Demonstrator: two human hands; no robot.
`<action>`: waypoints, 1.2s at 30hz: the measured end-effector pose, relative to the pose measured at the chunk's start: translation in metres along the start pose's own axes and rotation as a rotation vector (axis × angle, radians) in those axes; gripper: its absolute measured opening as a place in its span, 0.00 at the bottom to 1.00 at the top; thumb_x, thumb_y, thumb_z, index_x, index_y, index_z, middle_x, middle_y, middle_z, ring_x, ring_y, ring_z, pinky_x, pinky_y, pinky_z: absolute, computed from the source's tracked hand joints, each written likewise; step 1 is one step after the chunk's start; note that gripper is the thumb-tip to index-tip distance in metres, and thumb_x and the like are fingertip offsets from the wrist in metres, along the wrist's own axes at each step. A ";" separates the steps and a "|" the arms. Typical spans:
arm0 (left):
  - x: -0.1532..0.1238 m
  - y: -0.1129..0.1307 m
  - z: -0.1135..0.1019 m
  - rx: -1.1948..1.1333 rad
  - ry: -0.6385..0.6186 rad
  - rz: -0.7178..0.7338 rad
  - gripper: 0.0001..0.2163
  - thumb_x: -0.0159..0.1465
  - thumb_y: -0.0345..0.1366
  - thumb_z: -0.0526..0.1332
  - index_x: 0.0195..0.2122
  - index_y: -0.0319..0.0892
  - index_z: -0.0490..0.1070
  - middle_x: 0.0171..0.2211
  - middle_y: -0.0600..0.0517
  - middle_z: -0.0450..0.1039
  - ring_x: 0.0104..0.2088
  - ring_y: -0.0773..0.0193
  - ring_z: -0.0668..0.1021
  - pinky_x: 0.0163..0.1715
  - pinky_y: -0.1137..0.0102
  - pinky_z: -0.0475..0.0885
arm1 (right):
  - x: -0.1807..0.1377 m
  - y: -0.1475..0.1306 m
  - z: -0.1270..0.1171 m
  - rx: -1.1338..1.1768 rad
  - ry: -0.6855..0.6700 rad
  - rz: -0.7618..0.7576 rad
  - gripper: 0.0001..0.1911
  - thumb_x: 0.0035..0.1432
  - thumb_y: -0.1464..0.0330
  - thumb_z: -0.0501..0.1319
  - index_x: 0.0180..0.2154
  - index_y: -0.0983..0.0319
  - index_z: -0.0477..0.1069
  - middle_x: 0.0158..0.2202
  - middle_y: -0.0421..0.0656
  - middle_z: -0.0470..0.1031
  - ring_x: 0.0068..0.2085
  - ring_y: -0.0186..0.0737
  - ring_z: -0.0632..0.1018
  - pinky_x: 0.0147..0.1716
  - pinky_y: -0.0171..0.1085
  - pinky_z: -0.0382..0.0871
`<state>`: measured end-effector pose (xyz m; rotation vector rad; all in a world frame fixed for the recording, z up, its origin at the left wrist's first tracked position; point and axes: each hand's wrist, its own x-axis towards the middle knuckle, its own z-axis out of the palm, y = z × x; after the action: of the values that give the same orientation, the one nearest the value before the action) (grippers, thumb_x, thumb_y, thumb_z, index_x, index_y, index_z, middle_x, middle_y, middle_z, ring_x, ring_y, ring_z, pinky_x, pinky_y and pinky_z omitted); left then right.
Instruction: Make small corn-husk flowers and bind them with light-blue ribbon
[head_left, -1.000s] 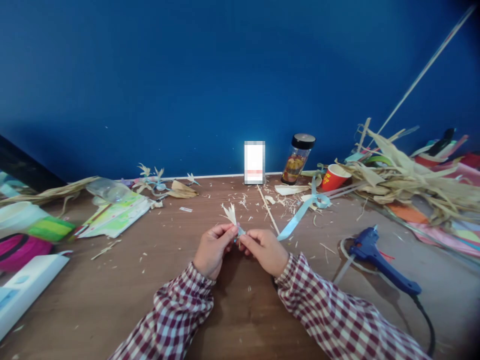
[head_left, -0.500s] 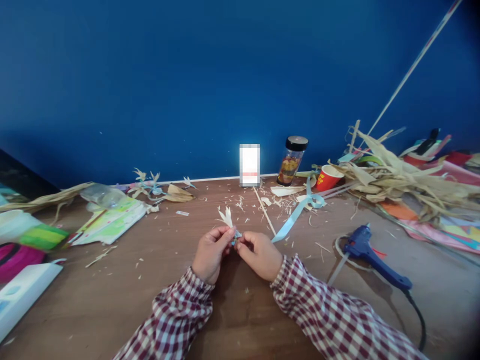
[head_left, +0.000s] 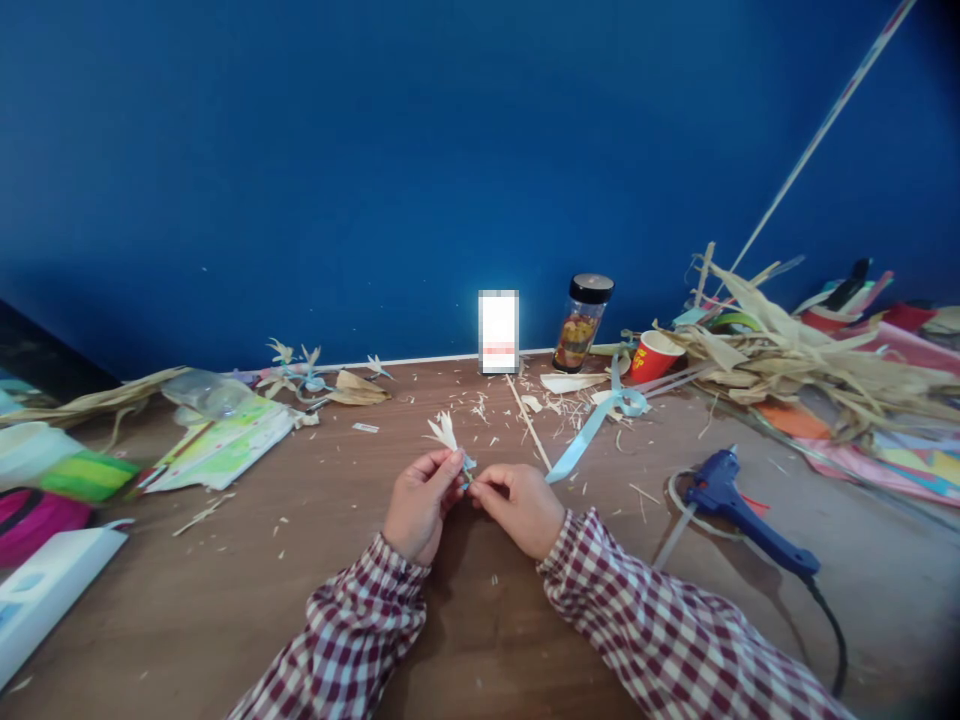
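Observation:
My left hand pinches the base of a small pale corn-husk flower, whose pointed petals stick up above my fingers. My right hand is closed beside it, fingertips pinching a bit of light blue ribbon at the flower's base. Both hands hover just over the brown wooden table, in the middle. A long strip of light blue ribbon lies on the table to the right of my right hand; whether it joins the bit in my fingers I cannot tell.
A blue glue gun with its black cord lies right of my hands. A heap of dried husks, a red paper cup and a black-lidded jar stand at the back right. Finished husk flowers, paper sheets and a white box lie left.
The husk flower has shifted slightly left and tilted; my right fingers have worked along the ribbon at its base. Both hands stay together in the same spot.

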<state>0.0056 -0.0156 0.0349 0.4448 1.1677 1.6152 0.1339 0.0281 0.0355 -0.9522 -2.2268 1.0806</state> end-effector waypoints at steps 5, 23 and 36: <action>0.000 0.001 0.000 -0.038 0.019 -0.010 0.10 0.45 0.34 0.68 0.26 0.36 0.71 0.20 0.56 0.69 0.20 0.76 0.69 0.20 0.82 0.67 | 0.000 -0.002 -0.004 0.030 0.015 0.019 0.10 0.54 0.65 0.55 0.28 0.62 0.73 0.25 0.40 0.75 0.27 0.32 0.72 0.27 0.30 0.61; -0.001 0.000 -0.001 -0.013 -0.014 0.035 0.08 0.47 0.34 0.66 0.26 0.36 0.71 0.19 0.57 0.68 0.19 0.76 0.69 0.20 0.81 0.67 | -0.004 -0.002 -0.001 -0.250 0.027 -0.055 0.17 0.57 0.65 0.50 0.23 0.62 0.72 0.19 0.39 0.69 0.23 0.31 0.66 0.23 0.30 0.54; 0.003 0.003 -0.003 -0.022 0.027 0.076 0.10 0.45 0.35 0.67 0.26 0.35 0.71 0.19 0.57 0.67 0.20 0.76 0.69 0.20 0.81 0.66 | -0.010 -0.011 -0.013 -0.122 -0.028 0.044 0.10 0.46 0.60 0.61 0.23 0.60 0.75 0.20 0.39 0.72 0.23 0.33 0.70 0.23 0.31 0.59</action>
<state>0.0010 -0.0144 0.0359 0.4587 1.1648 1.7024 0.1450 0.0216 0.0508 -1.0473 -2.3272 0.9914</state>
